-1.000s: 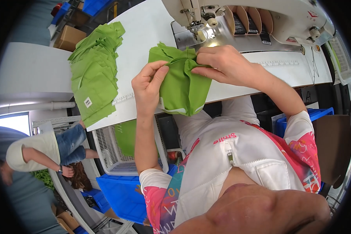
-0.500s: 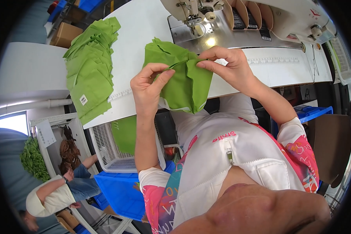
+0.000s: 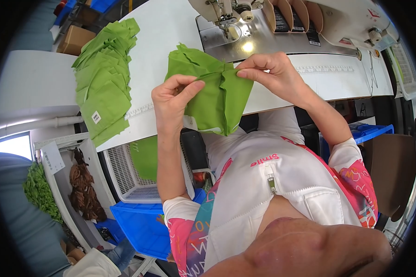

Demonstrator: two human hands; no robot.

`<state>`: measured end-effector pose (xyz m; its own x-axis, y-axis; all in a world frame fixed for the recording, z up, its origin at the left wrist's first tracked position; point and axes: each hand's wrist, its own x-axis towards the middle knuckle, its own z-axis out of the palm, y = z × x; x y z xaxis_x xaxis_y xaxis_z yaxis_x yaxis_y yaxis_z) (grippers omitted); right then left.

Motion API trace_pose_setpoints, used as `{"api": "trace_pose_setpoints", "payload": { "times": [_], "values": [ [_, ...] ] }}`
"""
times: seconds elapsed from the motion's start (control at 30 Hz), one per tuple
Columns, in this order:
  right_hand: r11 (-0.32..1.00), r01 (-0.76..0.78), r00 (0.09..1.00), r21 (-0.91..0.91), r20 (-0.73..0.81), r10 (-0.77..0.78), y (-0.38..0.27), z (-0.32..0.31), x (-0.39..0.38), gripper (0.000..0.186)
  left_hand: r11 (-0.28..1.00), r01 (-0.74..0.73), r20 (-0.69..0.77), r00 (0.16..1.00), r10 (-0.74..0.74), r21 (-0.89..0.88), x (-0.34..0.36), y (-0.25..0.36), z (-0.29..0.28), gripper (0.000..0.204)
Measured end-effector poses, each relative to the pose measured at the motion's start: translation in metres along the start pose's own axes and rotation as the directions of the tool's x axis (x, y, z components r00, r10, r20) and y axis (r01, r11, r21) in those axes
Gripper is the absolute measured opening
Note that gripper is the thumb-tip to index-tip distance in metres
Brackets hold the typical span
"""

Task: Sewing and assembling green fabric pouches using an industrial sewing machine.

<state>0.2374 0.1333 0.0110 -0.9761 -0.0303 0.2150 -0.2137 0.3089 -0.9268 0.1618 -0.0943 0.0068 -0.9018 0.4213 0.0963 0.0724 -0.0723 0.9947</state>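
A folded green cloth piece, with raised seams and a white strip along its lower edge, is held up at the table's front edge. My left hand pinches it at the upper left, thumb and forefinger closed on a fold. My right hand pinches the same cloth at the upper right along the seam, fingers curled. Just beyond stands the white sewing machine with its lamp lit on the metal bed. To the left lies a stack of green cloth pieces with a small white label on top.
Card dividers stand on the machine bed. A white mesh basket with green cloth and blue bins are below left, another blue bin at right. A co-worker's clothing shows at bottom left, beside shelving.
My hands and the cloth have shifted slightly left, the fingers drawing a little farther apart along the fold. The co-worker has moved down toward the bottom left edge, mostly out of view.
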Motion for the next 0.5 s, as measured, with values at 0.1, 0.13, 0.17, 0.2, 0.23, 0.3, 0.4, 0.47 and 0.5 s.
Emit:
{"api": "trace_pose_setpoints", "payload": {
  "times": [0.1, 0.13, 0.17, 0.2, 0.23, 0.3, 0.4, 0.47, 0.5],
  "values": [
    [0.999, 0.024, 1.000, 0.021, 0.019, -0.025, 0.006, -0.003, 0.002, 0.016, 1.000, 0.018, 0.011, 1.000, -0.018, -0.007, 0.004, -0.002, 0.001, 0.013],
    [1.000, 0.023, 1.000, 0.020, 0.017, -0.023, 0.008, -0.004, 0.003, 0.016, 0.999, 0.027, 0.017, 0.999, -0.027, -0.023, 0.006, -0.002, 0.002, 0.013],
    [0.999, 0.034, 0.999, 0.007, 0.036, -0.034, 0.009, -0.005, 0.004, 0.017, 0.999, 0.035, 0.024, 0.999, -0.034, -0.039, 0.007, -0.002, 0.002, 0.013],
    [0.999, 0.046, 0.997, -0.006, 0.055, -0.046, 0.010, -0.006, 0.005, 0.017, 0.999, 0.034, 0.026, 0.999, -0.033, -0.039, 0.007, -0.002, 0.001, 0.013],
    [0.999, 0.048, 0.997, -0.007, 0.053, -0.048, 0.008, -0.005, 0.004, 0.017, 0.997, 0.064, 0.026, 0.998, -0.063, -0.037, 0.007, -0.002, -0.002, 0.012],
    [0.997, 0.057, 0.994, 0.045, 0.088, -0.061, 0.000, -0.001, 0.008, 0.018, 0.997, 0.076, 0.019, 0.997, -0.076, -0.026, 0.003, 0.000, -0.014, 0.012],
    [0.858, 0.453, 0.888, -0.241, 0.208, -0.410, 0.004, 0.017, 0.018, 0.024, 0.984, 0.176, 0.051, 0.983, -0.174, -0.036, -0.002, -0.007, -0.051, 0.014],
    [0.611, 0.730, 0.683, -0.307, 0.355, -0.638, -0.009, 0.035, 0.031, 0.028, 0.986, 0.163, 0.041, 0.986, -0.164, 0.034, -0.002, 0.010, -0.083, 0.015],
    [0.564, 0.764, 0.646, -0.315, 0.348, -0.680, -0.014, 0.048, 0.038, 0.029, 0.983, 0.147, 0.027, 0.988, -0.150, 0.108, 0.000, 0.026, -0.096, 0.016]
  ]
}}
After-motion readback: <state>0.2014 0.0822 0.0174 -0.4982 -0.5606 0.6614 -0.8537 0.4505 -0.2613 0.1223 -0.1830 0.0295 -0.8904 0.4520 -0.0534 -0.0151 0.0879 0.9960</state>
